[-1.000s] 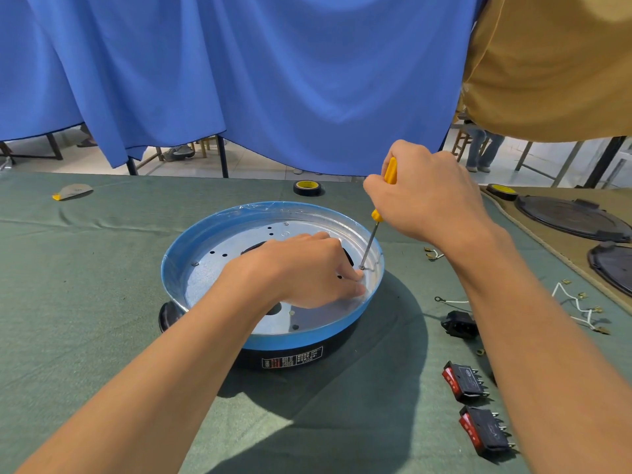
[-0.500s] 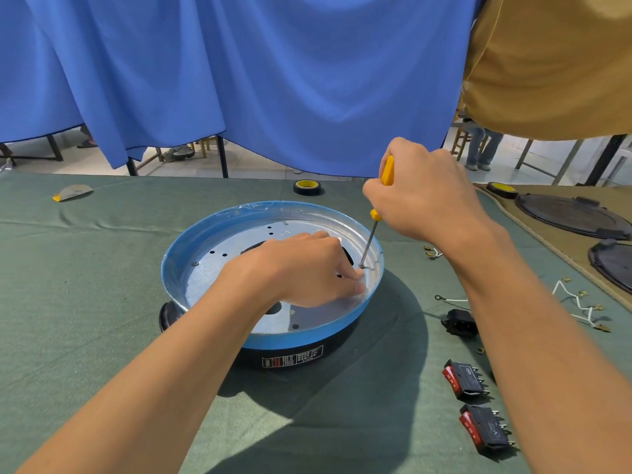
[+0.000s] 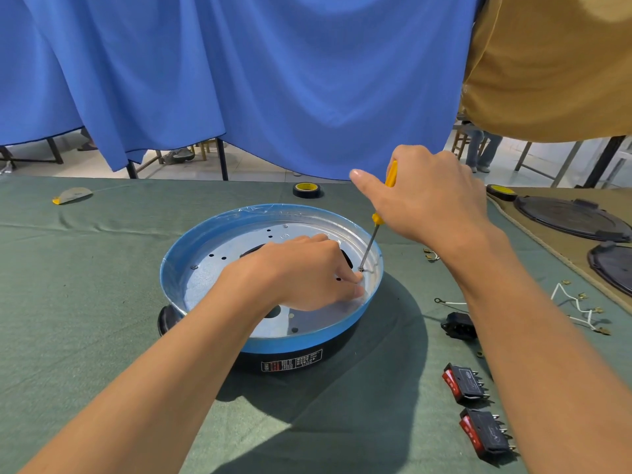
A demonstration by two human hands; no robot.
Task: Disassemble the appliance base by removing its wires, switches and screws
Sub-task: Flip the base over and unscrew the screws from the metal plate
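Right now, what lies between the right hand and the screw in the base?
Head view: only the screwdriver, yellow handle in the right hand, shaft reaching down to the screw.

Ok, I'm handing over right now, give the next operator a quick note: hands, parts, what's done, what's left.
Right hand grips the yellow screwdriver, tip on a screw near the right wall inside the appliance base.
Left hand rests inside the base, fingertips beside that screw; whether it pinches anything can't be told.
Done: a red switch, a second red switch, a black socket and white wires lie on the cloth right of the base.
Left: this screw, plus another screw on the plate's left side.
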